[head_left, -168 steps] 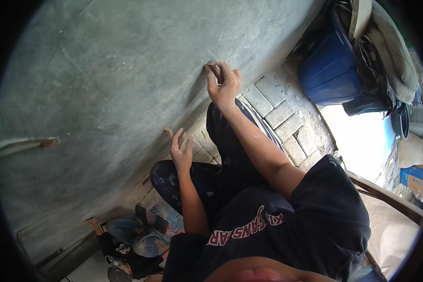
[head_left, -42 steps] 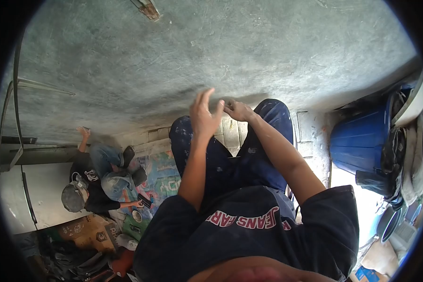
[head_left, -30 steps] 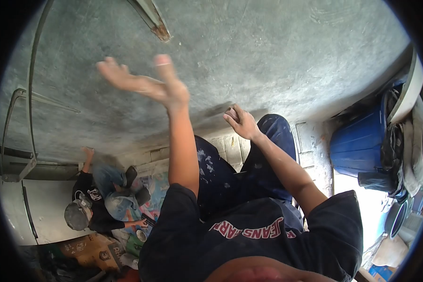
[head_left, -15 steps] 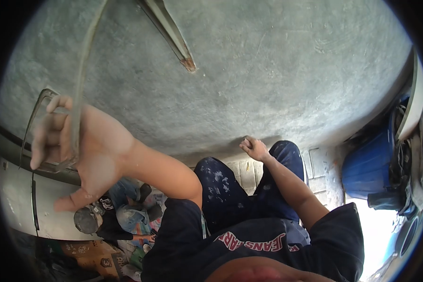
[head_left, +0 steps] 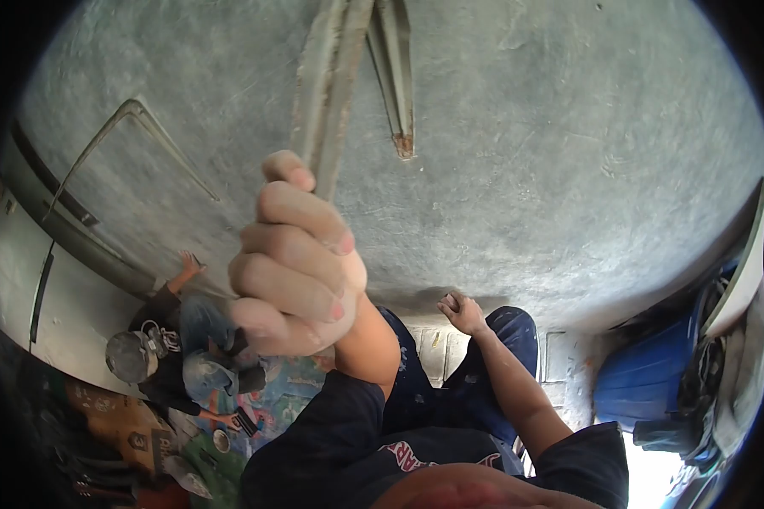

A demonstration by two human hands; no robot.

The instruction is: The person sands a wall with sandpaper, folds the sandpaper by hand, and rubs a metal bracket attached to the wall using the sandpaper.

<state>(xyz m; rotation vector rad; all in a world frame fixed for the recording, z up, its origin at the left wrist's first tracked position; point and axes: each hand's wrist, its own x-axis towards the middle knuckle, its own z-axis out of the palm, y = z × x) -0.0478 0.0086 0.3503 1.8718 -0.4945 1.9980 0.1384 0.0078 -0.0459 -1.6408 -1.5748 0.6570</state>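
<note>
My left hand (head_left: 297, 254) is raised in front of me, its fingers curled in a fist around the lower end of a long grey metal strip (head_left: 327, 93). The strip runs up past the top edge of the view. Just right of it, a second metal strip (head_left: 392, 93) with a rusty end rests against a large grey, scuffed surface (head_left: 526, 178). My right hand (head_left: 462, 314) is by my right knee, close to the lower edge of that surface. Its fingers are curled; what they hold, if anything, is too small to make out.
On the left a co-worker in a grey cap (head_left: 129, 358) sits by a pale panel (head_left: 76, 318), one hand raised. A thin bent frame (head_left: 134, 106) stands out at upper left. A blue bin (head_left: 637, 390) is at right, cardboard (head_left: 110, 416) at lower left.
My left hand has moved right and closed from spread fingers into a fist on the strip. My right hand stays near my knee. The co-worker's raised hand has come into view.
</note>
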